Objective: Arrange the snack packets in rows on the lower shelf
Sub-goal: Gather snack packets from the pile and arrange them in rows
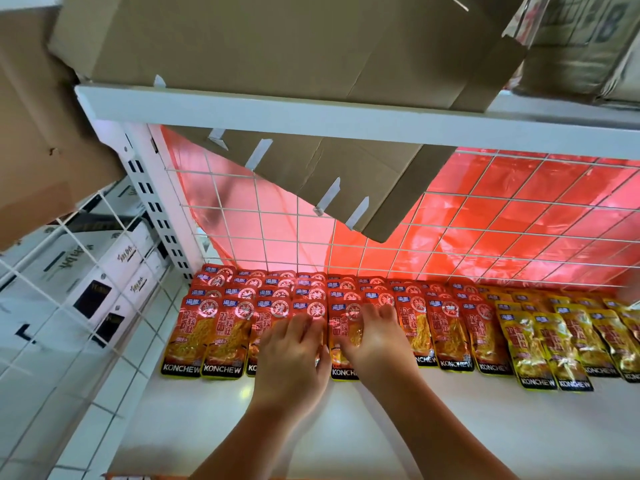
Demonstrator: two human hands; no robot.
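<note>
1 head view, wide-angle, facing forward-down, close above lower shelf (180, 427).

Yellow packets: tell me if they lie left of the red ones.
No, the yellow packets lie right of the red packets on the shelf.

White lower shelf (242, 420) — overlapping rows of red snack packets (221, 336), yellow packets (561, 344) at the right.

the hands (291, 362) cover the middle red packets (343, 317), and yellow packets (568, 344) run off the right edge
</note>
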